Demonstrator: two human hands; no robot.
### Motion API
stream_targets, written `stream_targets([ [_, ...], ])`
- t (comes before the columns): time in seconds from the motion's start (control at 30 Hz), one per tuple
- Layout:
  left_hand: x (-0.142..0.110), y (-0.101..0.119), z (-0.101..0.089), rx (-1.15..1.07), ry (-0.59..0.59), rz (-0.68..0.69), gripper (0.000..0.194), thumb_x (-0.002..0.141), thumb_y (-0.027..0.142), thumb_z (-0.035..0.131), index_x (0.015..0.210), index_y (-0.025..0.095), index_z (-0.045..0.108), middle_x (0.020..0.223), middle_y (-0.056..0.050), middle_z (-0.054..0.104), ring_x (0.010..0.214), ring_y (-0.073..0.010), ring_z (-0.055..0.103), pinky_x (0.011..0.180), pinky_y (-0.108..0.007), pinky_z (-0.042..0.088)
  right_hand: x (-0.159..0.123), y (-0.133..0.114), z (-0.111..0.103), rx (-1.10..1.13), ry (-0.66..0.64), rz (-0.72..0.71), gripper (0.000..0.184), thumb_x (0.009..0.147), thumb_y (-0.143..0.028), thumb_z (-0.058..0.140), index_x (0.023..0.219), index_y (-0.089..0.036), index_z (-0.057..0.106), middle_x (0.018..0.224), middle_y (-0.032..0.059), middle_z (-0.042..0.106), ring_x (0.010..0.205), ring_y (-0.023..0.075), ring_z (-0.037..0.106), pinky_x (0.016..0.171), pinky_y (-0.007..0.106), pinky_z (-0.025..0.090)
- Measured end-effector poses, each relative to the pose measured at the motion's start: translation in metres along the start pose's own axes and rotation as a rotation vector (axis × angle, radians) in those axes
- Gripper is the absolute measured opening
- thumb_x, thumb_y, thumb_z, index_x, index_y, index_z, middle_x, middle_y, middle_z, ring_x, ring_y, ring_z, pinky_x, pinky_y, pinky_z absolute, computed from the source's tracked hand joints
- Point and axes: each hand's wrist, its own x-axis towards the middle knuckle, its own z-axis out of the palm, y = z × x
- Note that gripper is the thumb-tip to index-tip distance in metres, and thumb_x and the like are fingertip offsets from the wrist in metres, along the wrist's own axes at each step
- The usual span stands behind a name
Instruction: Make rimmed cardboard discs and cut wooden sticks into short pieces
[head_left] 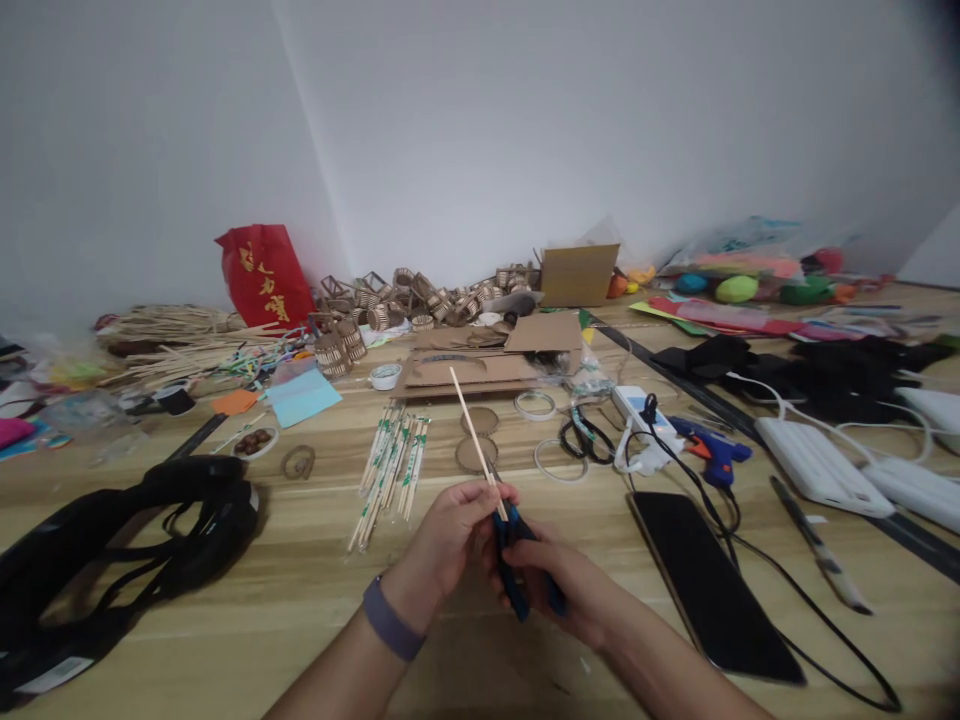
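My left hand (pixel 454 530) is closed, with the lower part of a pale wooden chopstick (pixel 469 420) pinched between thumb and fingers. The stick slants up and away over the table. My right hand (pixel 559 575) is wrapped round blue-handled pliers (pixel 510 575); their jaws are at the lower end of the chopstick, partly hidden by my left fingers. Just beyond lie two round cardboard discs (pixel 477 453). To the left, several paper-wrapped chopsticks (pixel 390 460) are spread on the wooden table.
Cardboard sheets (pixel 469 372) and small woven stick crafts (pixel 450 300) lie farther back. At right are a black phone (pixel 712 585), cables, a power strip (pixel 649 425), a blue glue gun (pixel 720 460) and black-handled scissors (pixel 589 440). A black strapped device (pixel 127 560) sits at left.
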Motion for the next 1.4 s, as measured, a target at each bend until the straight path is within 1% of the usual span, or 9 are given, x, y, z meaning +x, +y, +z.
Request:
stream_targets([
  [0.17, 0.001, 0.004, -0.006, -0.020, 0.006, 0.016, 0.043, 0.061, 0.050, 0.077, 0.082, 0.013, 0.070, 0.059, 0.000, 0.057, 0.046, -0.0090, 0.044, 0.043, -0.023, 0.035, 0.000, 0.001, -0.004, -0.009, 0.005, 0.044, 0.027, 0.055, -0.018, 0.059, 0.083, -0.019, 0.057, 0.069, -0.0020, 0.063, 0.059, 0.0116, 0.056, 0.051, 0.022, 0.041],
  [0.3, -0.002, 0.017, -0.013, 0.036, 0.138, 0.156, 0.038, 0.058, 0.049, 0.081, 0.070, 0.014, 0.070, 0.081, -0.008, 0.070, 0.076, -0.0176, 0.061, 0.073, -0.027, 0.045, -0.002, -0.008, -0.005, -0.136, 0.038, 0.021, 0.031, 0.055, -0.017, 0.058, 0.086, -0.019, 0.058, 0.071, -0.0023, 0.062, 0.059, 0.0117, 0.055, 0.052, 0.023, 0.040],
  [0.37, -0.005, 0.023, -0.018, 0.092, 0.175, 0.148, 0.040, 0.057, 0.051, 0.080, 0.070, 0.014, 0.070, 0.088, -0.010, 0.072, 0.088, -0.0216, 0.063, 0.079, -0.029, 0.044, -0.004, -0.017, -0.006, -0.226, 0.089, -0.004, 0.034, 0.055, -0.018, 0.059, 0.090, -0.019, 0.059, 0.071, -0.0024, 0.062, 0.060, 0.0121, 0.055, 0.052, 0.023, 0.038],
  [0.43, -0.010, 0.024, -0.023, 0.144, 0.188, 0.082, 0.043, 0.058, 0.053, 0.078, 0.073, 0.014, 0.069, 0.086, -0.011, 0.073, 0.085, -0.0228, 0.066, 0.072, -0.029, 0.045, -0.007, -0.026, -0.007, -0.304, 0.129, -0.014, 0.036, 0.056, -0.020, 0.059, 0.092, -0.019, 0.060, 0.071, -0.0021, 0.062, 0.061, 0.0128, 0.055, 0.052, 0.023, 0.037],
  [0.57, -0.017, 0.018, -0.028, 0.255, 0.141, 0.022, 0.041, 0.064, 0.054, 0.072, 0.071, 0.014, 0.065, 0.075, -0.007, 0.072, 0.066, -0.0182, 0.066, 0.053, -0.023, 0.037, -0.013, -0.044, -0.005, -0.519, 0.137, 0.001, 0.029, 0.056, -0.020, 0.058, 0.084, -0.019, 0.062, 0.069, -0.0027, 0.059, 0.063, 0.0131, 0.050, 0.056, 0.024, 0.036],
  [0.77, -0.024, 0.010, -0.034, 0.224, 0.100, -0.026, 0.042, 0.063, 0.052, 0.071, 0.081, 0.014, 0.066, 0.069, -0.005, 0.070, 0.058, -0.0160, 0.065, 0.046, -0.021, 0.033, -0.018, -0.060, -0.002, -0.783, 0.066, 0.029, 0.019, 0.053, -0.019, 0.054, 0.071, -0.019, 0.061, 0.066, -0.0033, 0.052, 0.063, 0.0131, 0.043, 0.058, 0.025, 0.031],
  [0.87, -0.027, 0.006, -0.036, 0.217, 0.076, -0.061, 0.041, 0.063, 0.049, 0.072, 0.083, 0.014, 0.067, 0.066, -0.004, 0.069, 0.055, -0.0150, 0.064, 0.045, -0.020, 0.033, -0.017, -0.060, -0.002, -0.819, -0.009, 0.097, 0.022, 0.051, -0.019, 0.051, 0.071, -0.018, 0.061, 0.065, -0.0028, 0.051, 0.061, 0.0128, 0.042, 0.056, 0.025, 0.029],
  [1.1, -0.030, -0.003, -0.034, 0.239, -0.064, -0.059, 0.035, 0.072, 0.050, 0.067, 0.069, 0.015, 0.065, 0.069, -0.005, 0.069, 0.056, -0.0129, 0.063, 0.049, -0.020, 0.036, -0.014, -0.053, 0.003, -0.805, -0.078, 0.157, 0.021, 0.052, -0.017, 0.051, 0.071, -0.019, 0.062, 0.066, -0.0031, 0.052, 0.062, 0.0121, 0.041, 0.055, 0.024, 0.029],
  [1.4, -0.030, -0.006, -0.033, 0.226, -0.121, -0.129, 0.044, 0.064, 0.056, 0.070, 0.070, 0.013, 0.064, 0.067, -0.004, 0.066, 0.055, -0.0122, 0.061, 0.051, -0.021, 0.037, -0.014, -0.052, 0.008, -0.800, -0.142, 0.183, 0.023, 0.051, -0.017, 0.049, 0.073, -0.019, 0.057, 0.070, -0.0029, 0.050, 0.065, 0.0119, 0.041, 0.055, 0.022, 0.031],
])
